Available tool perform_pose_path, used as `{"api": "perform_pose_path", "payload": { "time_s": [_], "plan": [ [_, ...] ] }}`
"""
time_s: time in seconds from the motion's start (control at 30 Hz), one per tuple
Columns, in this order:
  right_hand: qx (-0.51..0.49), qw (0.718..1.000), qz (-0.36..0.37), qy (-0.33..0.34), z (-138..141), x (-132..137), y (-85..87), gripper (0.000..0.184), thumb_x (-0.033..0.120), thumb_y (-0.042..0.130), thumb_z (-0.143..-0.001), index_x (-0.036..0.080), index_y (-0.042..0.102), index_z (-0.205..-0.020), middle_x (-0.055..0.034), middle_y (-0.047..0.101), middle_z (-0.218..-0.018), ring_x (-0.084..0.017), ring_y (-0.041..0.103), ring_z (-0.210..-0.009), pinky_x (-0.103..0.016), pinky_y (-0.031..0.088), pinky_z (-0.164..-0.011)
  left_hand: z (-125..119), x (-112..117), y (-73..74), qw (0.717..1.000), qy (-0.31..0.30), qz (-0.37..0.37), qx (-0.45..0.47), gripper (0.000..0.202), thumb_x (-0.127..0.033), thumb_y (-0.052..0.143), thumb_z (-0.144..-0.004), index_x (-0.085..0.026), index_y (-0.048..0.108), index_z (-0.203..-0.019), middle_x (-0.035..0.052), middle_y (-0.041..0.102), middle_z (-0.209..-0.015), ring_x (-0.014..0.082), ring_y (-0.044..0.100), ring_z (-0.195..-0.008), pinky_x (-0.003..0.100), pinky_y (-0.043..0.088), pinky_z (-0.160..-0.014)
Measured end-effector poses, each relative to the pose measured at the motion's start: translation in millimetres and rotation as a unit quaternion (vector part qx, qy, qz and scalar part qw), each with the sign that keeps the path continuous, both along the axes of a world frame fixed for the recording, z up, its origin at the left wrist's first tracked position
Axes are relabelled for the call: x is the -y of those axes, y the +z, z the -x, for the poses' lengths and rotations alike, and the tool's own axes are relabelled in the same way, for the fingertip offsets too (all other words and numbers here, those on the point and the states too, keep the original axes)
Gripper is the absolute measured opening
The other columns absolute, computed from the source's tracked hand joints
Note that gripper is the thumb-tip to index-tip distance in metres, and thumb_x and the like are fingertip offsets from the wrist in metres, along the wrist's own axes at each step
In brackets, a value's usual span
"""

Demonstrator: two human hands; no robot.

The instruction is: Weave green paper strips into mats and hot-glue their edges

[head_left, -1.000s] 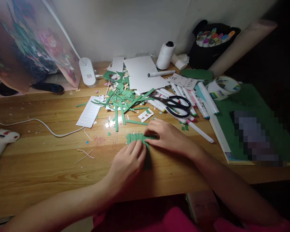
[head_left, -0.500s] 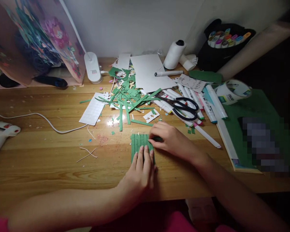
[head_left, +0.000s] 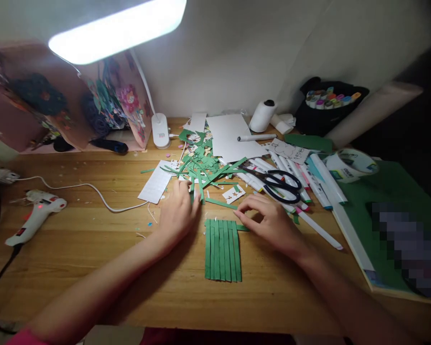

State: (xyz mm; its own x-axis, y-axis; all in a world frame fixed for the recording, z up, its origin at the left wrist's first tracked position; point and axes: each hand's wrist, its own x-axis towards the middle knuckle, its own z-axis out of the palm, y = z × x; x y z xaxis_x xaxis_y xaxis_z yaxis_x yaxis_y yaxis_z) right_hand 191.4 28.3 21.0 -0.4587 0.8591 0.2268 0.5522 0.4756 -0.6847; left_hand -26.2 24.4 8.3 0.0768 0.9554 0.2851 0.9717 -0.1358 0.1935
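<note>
Head view, clock centred on the woven-looking panel of green paper strips [head_left: 222,254], flat on the wooden desk [head_left: 158,297], strips running side by side from twelve to six. Between ten and eleven, left hand [head_left: 175,208], palm down, fingers loosely bent, at the near edge of the heap of green paper scraps [head_left: 203,160]; cannot tell of any grip, fingertips partly lost among strips. At two, right hand [head_left: 267,223], half curled, thumb and forefinger arched almost together; cannot tell of anything pinched. Short green strip [head_left: 243,228] jutting from the panel's upper right edge, far end hidden behind the right hand.

At twelve, a loose green strip [head_left: 221,203], then a white card with star cut-outs [head_left: 233,194], farther back a white paper sheet [head_left: 233,139]. Between one and two, black-handled scissors [head_left: 282,186] across a pile of white markers [head_left: 290,170], beyond the right hand. Near one, thread spool [head_left: 263,116]. At two, tape roll [head_left: 352,165], beside a green-topped pad [head_left: 366,201]. Between nine and ten, well apart, glue gun [head_left: 36,213] with red light. Toward eleven, glaring lamp head [head_left: 118,31], blocking part of the wall.
</note>
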Motion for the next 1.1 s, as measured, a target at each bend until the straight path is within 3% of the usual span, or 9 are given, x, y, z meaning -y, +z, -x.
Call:
{"api": "perform_pose_path", "payload": {
  "time_s": [0.2,0.33,0.53,0.67,0.8,1.03,1.1],
  "plan": [
    [0.007,1.000,-0.003,0.009,1.8,2.9,-2.2,0.013,0.020,0.054,-0.086,0.021,0.056,-0.072,-0.0014,0.061,-0.076,-0.018,0.056,-0.076,-0.032,0.043,-0.070,2.8,-6.0,-10.6,1.000,-0.021,0.019,-0.010,0.025,-0.041,0.048,-0.089,-0.016,0.049,-0.093,0.0075,0.053,-0.089,0.0192,0.054,-0.074,0.029,0.041,-0.060],
    [0.007,1.000,0.004,0.014,3.9,5.8,-0.5,0.013,0.020,0.054,-0.086,0.021,0.056,-0.073,-0.0012,0.061,-0.077,-0.017,0.056,-0.076,-0.031,0.044,-0.069,-0.9,-8.3,-12.0,0.998,-0.020,0.041,0.042,0.017,-0.034,0.048,-0.088,-0.017,0.050,-0.086,0.0054,0.054,-0.085,0.0186,0.054,-0.074,0.030,0.042,-0.064],
    [0.027,1.000,0.009,0.011,4.5,7.2,0.9,0.014,0.021,0.054,-0.087,0.021,0.056,-0.073,-0.0016,0.062,-0.077,-0.018,0.056,-0.077,-0.032,0.044,-0.068,-3.7,-6.4,-8.5,0.995,-0.007,0.069,0.065,0.010,-0.025,0.049,-0.088,-0.017,0.051,-0.082,0.0049,0.058,-0.082,0.0188,0.057,-0.075,0.029,0.042,-0.063],
    [0.061,0.998,0.008,-0.003,5.4,6.5,-3.1,0.001,0.021,0.059,-0.083,0.021,0.059,-0.083,-0.0037,0.063,-0.088,-0.021,0.057,-0.087,-0.036,0.047,-0.074,-2.1,-1.0,-1.8,0.996,0.013,0.066,0.053,0.013,-0.030,0.050,-0.088,-0.016,0.051,-0.088,0.0076,0.058,-0.089,0.0213,0.058,-0.081,0.032,0.043,-0.067],
    [0.098,0.995,-0.001,-0.008,7.6,2.8,-11.1,0.008,0.013,0.057,-0.083,0.019,0.060,-0.086,-0.0064,0.062,-0.091,-0.022,0.058,-0.089,-0.038,0.048,-0.078,5.7,1.3,2.5,0.994,0.047,0.088,0.040,0.011,-0.026,0.052,-0.086,-0.015,0.052,-0.087,0.0094,0.059,-0.087,0.0226,0.057,-0.079,0.032,0.043,-0.064],
    [0.063,0.996,-0.042,-0.041,7.4,-1.5,-20.2,0.009,0.013,0.054,-0.084,0.019,0.060,-0.088,-0.0065,0.062,-0.090,-0.023,0.058,-0.089,-0.039,0.048,-0.079,15.8,-2.2,-2.8,0.989,0.027,0.102,0.106,0.010,-0.023,0.047,-0.088,-0.018,0.052,-0.081,0.0053,0.063,-0.083,0.0193,0.059,-0.077,0.028,0.041,-0.063],
    [0.015,0.997,-0.065,-0.037,8.0,2.1,-16.2,0.011,0.017,0.055,-0.086,0.019,0.059,-0.096,-0.0067,0.062,-0.093,-0.022,0.057,-0.090,-0.038,0.047,-0.080,14.7,-0.4,1.2,0.980,0.018,0.092,0.175,0.013,-0.027,0.043,-0.091,-0.019,0.050,-0.085,0.0029,0.062,-0.080,0.0165,0.059,-0.073,0.027,0.041,-0.063]
  ]
}}
